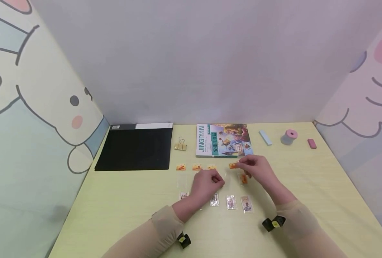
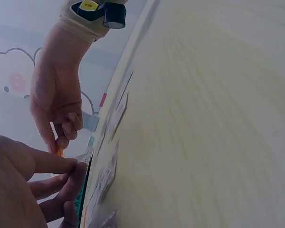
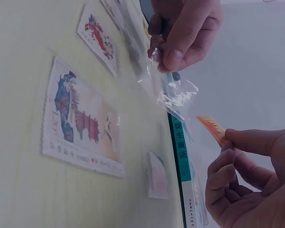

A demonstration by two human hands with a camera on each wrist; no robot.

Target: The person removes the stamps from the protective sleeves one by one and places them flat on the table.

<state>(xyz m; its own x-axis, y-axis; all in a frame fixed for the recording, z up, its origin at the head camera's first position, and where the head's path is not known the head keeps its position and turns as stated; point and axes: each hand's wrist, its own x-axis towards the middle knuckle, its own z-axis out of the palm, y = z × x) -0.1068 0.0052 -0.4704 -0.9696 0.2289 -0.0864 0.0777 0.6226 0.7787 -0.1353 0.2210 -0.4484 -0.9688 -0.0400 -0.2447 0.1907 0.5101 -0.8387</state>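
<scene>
Orange stamp (image 3: 212,128) pinched by right hand (image 1: 255,170); left hand (image 1: 207,184) pinches crinkly clear sleeve (image 3: 178,92).

Soft, even light, faint shadows — wrist views blurred close up, head view edge-warped.

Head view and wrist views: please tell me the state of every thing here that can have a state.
left hand: pinches a clear sleeve, raised off the table
right hand: pinches an orange stamp, held in the air
book: closed, flat
black folder: closed, flat
binder clip: lying loose, clamps nothing
lower stamps: flat, in sleeves
tape roll: standing on its end
</scene>
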